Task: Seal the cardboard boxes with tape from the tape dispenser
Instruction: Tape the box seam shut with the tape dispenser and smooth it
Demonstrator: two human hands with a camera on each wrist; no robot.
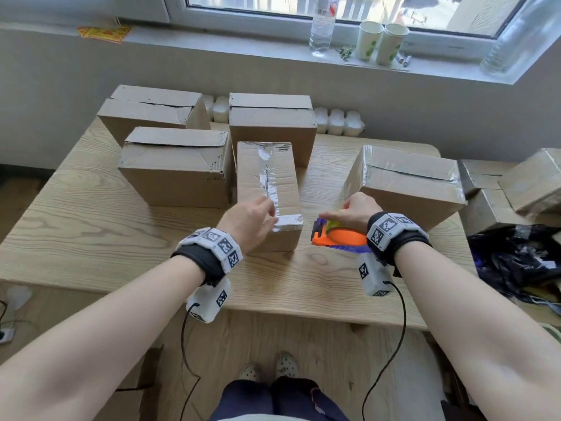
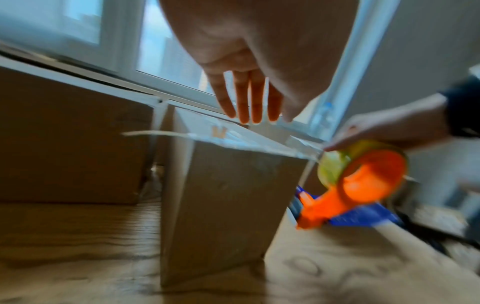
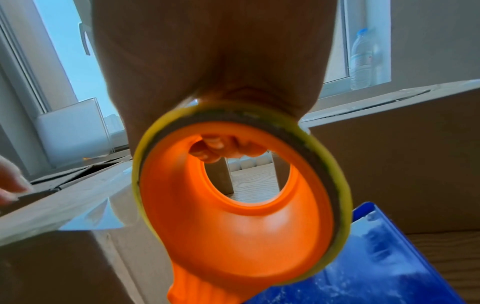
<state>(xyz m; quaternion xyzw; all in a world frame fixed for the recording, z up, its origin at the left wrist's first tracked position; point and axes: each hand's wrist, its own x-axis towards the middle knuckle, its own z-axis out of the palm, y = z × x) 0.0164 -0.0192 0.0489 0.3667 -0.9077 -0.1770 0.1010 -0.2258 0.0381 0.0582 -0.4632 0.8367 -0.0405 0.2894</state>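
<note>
The narrow box is standing near the desk's front edge, looking light and easily pushed, so the left hand is steadying its top with straight, close-set fingers. Just beside its right side, the right hand is curling its fingers through the tape dispenser's ring, gripping the rigid plastic tool by its roll.

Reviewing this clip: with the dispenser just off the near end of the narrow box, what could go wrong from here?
1. A strip of tape appears to run from the tape dispenser to the narrow box; pulling away uncut could peel it off.
2. The left hand hovers with straight fingers, not clearly pressing, so the light box could shift.
3. Tape on the top seam already looks wrinkled; more tugging may worsen it.
</note>
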